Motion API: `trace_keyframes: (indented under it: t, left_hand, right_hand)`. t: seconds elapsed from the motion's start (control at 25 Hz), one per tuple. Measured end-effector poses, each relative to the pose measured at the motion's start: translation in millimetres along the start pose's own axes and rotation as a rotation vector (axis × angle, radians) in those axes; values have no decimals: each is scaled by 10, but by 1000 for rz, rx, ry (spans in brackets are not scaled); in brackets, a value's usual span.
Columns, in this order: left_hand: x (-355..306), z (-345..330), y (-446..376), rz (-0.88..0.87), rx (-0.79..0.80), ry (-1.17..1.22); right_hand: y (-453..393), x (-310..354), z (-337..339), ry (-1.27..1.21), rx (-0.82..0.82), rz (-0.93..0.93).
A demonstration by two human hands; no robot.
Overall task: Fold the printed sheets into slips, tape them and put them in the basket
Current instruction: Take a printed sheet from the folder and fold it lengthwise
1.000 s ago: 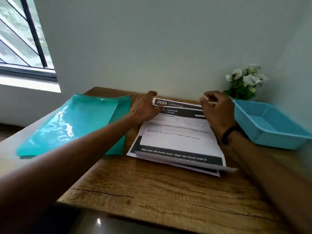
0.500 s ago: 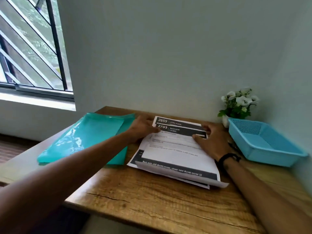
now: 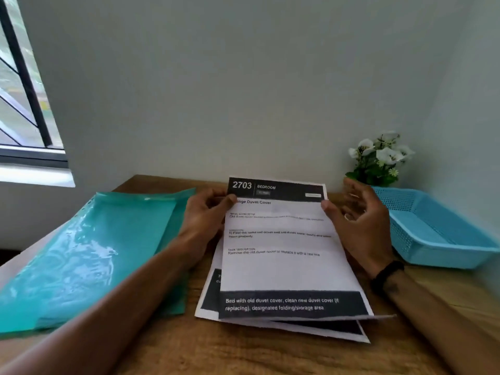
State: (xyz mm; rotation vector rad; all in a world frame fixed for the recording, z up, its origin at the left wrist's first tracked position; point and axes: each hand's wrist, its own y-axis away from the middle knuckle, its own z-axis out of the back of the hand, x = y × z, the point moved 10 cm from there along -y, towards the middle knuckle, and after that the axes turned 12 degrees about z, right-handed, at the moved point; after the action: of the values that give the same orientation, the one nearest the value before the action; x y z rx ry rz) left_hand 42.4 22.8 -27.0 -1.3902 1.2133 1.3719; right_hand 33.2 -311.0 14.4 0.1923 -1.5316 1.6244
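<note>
The top printed sheet [image 3: 284,269], headed 2703 BEDROOM, is raised at its far end above the other printed sheets [image 3: 311,330] lying on the wooden table [image 3: 243,350]. My left hand [image 3: 205,215] pinches the sheet's upper left corner between thumb and fingers. My right hand [image 3: 359,217] holds the upper right edge, thumb on the paper's front, fingers spread and blurred behind. The blue plastic basket [image 3: 433,231] stands at the right against the wall, with nothing visible in it. No tape shows in this view.
A teal plastic folder [image 3: 89,261] lies on the table's left half, next to the sheets. A small pot of white flowers [image 3: 378,161] stands in the back right corner beside the basket. A barred window is at the left.
Both hands have taken the top sheet by its far corners and lifted it off the stack; the 2659 sheet beneath is now covered. The camera has come closer and tilted.
</note>
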Motion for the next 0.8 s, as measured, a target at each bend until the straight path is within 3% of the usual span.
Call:
trace_keyframes:
  t: [0.2, 0.32, 0.48, 0.8]
  left_hand:
    - [-3, -59, -36, 36, 80, 166]
    - [-29, -142, -37, 32, 166, 111]
    - [69, -313, 41, 139, 333, -85]
    - [17, -230, 102, 148, 242, 17]
  right_hand:
    - [74, -53, -125, -336, 94, -233]
    - [168, -119, -338, -517, 196, -363]
    - [218, -206, -389, -562, 202, -405]
    - [203, -200, -374, -683, 180, -507]
